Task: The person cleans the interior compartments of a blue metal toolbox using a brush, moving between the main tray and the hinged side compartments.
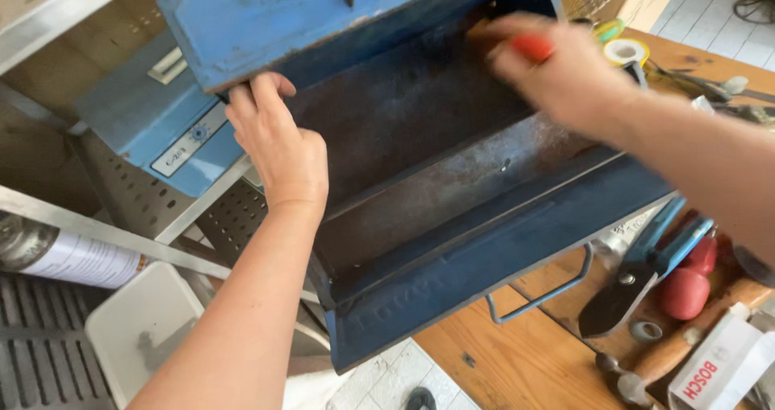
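Head view, single frame.

Toolbox: blue metal, cantilever type, opened out, trays bare and rust-stained inside. It sits at the left edge of the wooden counter, overhanging it toward the floor. A wire handle hangs from its near side.

Left hand: fingers curled over the edge of the upper left tray, grip closed on the toolbox there; forearm runs down to the bottom of the frame.

Right hand: blurred, reaching into the far right end of the toolbox. Grip closed on a tool with a red handle; the tool's working end is hidden, so its kind cannot be told.

On the counter, right of the toolbox: blue-handled snips, a red-handled tool just beside them, a wooden handle, a white carton. Farther back: a tape roll and metal tools.

Left of the toolbox: perforated metal shelving, a cartridge tube lying on a shelf rail, a white tub below it.
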